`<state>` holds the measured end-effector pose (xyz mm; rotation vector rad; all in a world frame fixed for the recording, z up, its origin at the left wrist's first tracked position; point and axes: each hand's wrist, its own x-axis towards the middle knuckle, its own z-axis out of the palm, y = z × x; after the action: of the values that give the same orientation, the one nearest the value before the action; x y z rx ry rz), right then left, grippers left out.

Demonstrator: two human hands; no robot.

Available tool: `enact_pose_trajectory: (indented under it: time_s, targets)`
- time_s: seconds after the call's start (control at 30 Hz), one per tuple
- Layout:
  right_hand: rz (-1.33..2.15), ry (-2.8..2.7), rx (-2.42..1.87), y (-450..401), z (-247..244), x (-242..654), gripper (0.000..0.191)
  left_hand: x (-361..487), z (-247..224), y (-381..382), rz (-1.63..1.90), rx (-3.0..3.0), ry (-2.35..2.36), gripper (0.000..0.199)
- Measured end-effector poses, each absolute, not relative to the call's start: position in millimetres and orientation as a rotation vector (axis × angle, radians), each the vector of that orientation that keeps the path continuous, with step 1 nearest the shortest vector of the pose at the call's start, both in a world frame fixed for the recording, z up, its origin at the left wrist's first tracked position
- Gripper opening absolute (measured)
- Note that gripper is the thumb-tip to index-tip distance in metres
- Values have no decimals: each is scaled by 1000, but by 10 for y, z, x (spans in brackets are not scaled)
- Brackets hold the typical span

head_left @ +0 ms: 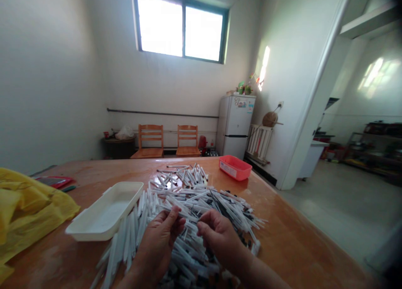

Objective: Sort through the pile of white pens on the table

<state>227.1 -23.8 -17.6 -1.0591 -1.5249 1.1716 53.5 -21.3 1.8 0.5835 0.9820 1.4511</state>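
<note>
Slim white tubes (180,251), many with dark ends, are heaped loosely on an orange-brown wooden table (292,238), spread from the near edge toward the middle. Both hands are held over the heap, well within its outline. Left hand (161,234): thumb and forefinger brought together at the tips, other fingers curled. Right hand (220,234): thumb and forefinger also closed together, rest bent in. A small gap is left between the two hands. Pale slender pieces are seen at and between the fingertips, but whether any is clamped or merely lies behind cannot be told; too fine and blurred.

A cream tray (106,213) is set left of the heap, its near right side close against the tubes; no tubes are seen in its visible part. A red-pink basket (235,168) with a pale label is placed beyond the heap on the right, apart from it. Yellow plastic (31,213) is crumpled at the table's left side, with a red flat item (55,181) partly seen behind it. Two wooden chairs (150,140) and a fridge (237,121) are seen past the far edge.
</note>
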Motion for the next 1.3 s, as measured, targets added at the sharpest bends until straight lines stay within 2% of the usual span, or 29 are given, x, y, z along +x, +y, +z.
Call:
enact_pose_trajectory:
  time_s: [0.17,0.23,0.33,0.43,0.53,0.73,0.9,1.03,1.17,1.3]
  targets:
    - [769,-1671,-1185,-215,-158,2344,8,513,43,-199,1521,516,1004,4]
    - [709,-1692,-1248,-205,-161,2357,12,512,42,-202,1517,520,1005,4]
    - [662,-1709,-1250,-216,-154,2344,24,523,14,-214,1487,545,1007,4]
    - [671,-1740,-1166,-242,-123,2320,15,538,-15,-220,1441,587,989,6]
    - [713,-1734,-1165,-241,-92,2330,18,525,-2,-202,1441,585,972,4]
    - [639,-1715,-1293,-149,-56,2479,13,292,115,-100,1671,552,1016,3]
    - [532,-1754,-1426,-31,-79,2621,12,79,140,-65,1839,774,1253,17]
    - [448,-1773,-1557,22,-98,2682,11,94,137,-100,1707,1278,1557,25]
    - [368,-1779,-1571,-21,7,2683,13,192,11,-109,1508,1675,1565,38]
    - [318,-1880,-1530,8,220,2667,14,268,-151,-119,1200,2037,1635,43]
